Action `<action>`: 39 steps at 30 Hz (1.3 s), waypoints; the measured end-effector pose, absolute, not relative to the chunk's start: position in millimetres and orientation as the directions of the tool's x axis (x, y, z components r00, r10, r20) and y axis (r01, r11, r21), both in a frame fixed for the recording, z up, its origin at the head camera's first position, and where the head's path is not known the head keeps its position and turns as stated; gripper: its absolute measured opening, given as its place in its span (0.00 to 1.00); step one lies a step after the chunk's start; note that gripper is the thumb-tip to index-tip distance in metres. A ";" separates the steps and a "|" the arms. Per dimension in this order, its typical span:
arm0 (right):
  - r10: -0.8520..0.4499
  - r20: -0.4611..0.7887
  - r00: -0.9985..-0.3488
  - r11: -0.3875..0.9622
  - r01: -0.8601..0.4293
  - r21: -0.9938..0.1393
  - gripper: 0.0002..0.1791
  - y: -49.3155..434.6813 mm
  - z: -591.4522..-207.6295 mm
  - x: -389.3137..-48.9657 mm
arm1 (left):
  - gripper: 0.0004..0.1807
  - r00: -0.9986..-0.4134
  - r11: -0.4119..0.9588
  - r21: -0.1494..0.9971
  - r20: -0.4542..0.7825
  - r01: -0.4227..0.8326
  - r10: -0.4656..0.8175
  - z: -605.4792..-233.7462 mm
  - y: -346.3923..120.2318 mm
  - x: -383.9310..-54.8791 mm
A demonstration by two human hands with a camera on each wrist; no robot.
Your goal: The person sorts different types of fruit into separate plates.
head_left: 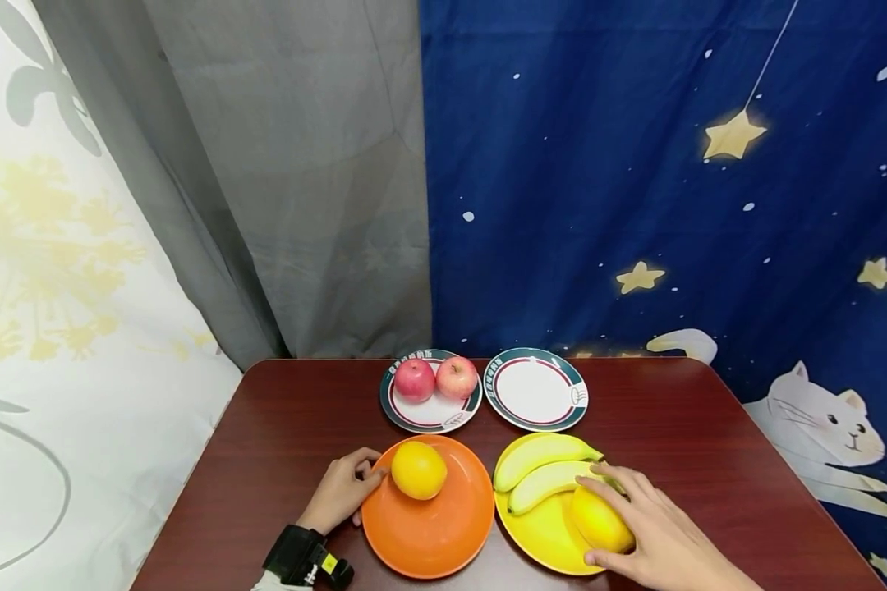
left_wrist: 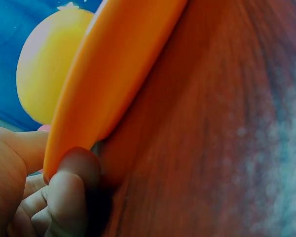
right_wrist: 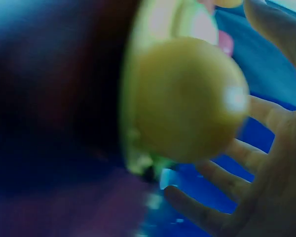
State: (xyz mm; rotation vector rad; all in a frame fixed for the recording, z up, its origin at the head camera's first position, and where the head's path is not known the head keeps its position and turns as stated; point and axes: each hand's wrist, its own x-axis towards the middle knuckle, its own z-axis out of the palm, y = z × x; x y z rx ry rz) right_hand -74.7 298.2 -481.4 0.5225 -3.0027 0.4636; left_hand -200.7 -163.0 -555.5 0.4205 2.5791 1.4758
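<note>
Here, the left hand is pinching the rim of the orange plate, on which a round fruit is resting. Right of that plate, the right hand is spanning, with a wide grip, a second yellow fruit lying beside bananas on the yellow plate.

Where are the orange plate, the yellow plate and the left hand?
Orange plate (head_left: 430, 533): head view, bare near half.
Yellow plate (head_left: 543, 532): head view, bare near part.
Left hand (head_left: 337, 492): head view, back of hand.
</note>
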 end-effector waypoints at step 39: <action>-0.516 0.480 -0.709 0.662 -0.686 -0.301 0.39 204.9 -466.0 -117.9 | 0.14 -0.951 0.467 0.869 0.015 0.165 0.308 -559.0 -163.9 -201.6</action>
